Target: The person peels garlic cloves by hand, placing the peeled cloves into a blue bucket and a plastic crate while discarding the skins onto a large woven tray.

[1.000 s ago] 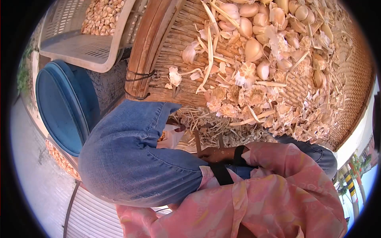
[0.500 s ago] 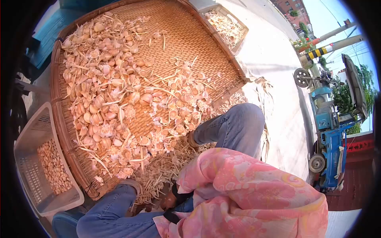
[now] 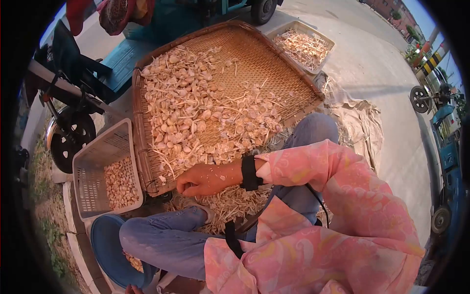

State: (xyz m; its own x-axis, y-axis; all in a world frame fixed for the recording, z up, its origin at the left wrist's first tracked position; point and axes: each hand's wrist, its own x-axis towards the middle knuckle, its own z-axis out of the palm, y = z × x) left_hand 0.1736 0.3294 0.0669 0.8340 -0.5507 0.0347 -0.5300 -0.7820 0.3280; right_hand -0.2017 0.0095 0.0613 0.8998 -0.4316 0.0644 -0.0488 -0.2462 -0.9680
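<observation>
Outdoor pavement, strong sun. Woven tray (image 3: 259, 54) on the ground, spread with garlic (image 3: 196, 108) cloves and skins.

Right hand (image 3: 205, 179) hovers at the tray's near rim, above the litter of stalks (image 3: 230, 203) just below it. Its fingers are curled loosely inward and skin flakes stick to its back. Cannot tell whether they pinch anything. Black band (image 3: 248, 172) on the wrist.

Left hand is hidden; only its pink sleeve (image 3: 220, 259) shows, well below the tray behind a jeans leg.

White basket (image 3: 98, 157) of cloves touches the tray's left rim. A crate (image 3: 303, 46) beyond the far rim is too small to read. Blue tub (image 3: 105, 245) below the basket is partly cut off.

Half a second ago the right hand sat low between the knees, mostly covered; now it is raised to the rim. The view has swung, and the tray sits further right.
</observation>
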